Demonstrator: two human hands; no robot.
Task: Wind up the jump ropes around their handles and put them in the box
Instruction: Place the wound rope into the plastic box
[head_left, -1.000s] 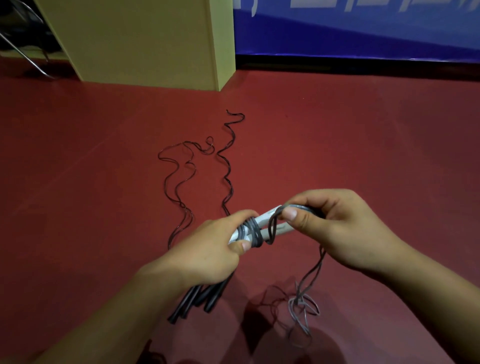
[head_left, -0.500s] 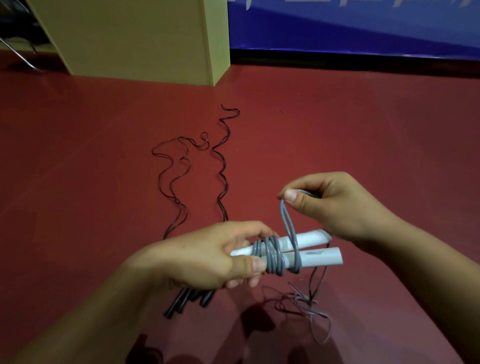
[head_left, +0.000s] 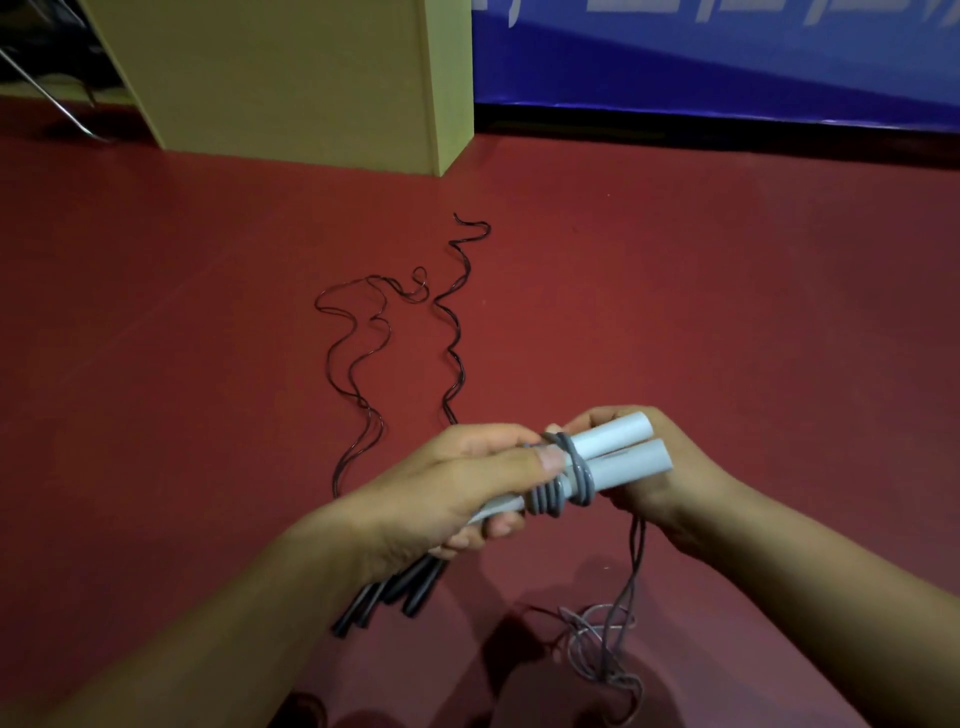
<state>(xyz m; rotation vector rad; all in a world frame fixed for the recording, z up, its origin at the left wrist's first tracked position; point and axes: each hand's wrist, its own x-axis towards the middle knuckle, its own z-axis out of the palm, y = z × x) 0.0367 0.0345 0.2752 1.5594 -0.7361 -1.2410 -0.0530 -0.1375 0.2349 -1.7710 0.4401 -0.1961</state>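
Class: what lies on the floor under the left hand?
Black handles poke out below the left hand, their black ropes trailing away across the floor. The hand and forearm cover the handles' upper ends.

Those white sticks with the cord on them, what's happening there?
A person is winding a grey jump rope around its two white handles. The left hand grips the handles; the right hand is behind them with the cord. Loose rope lies below, and black ropes wait on the red floor.
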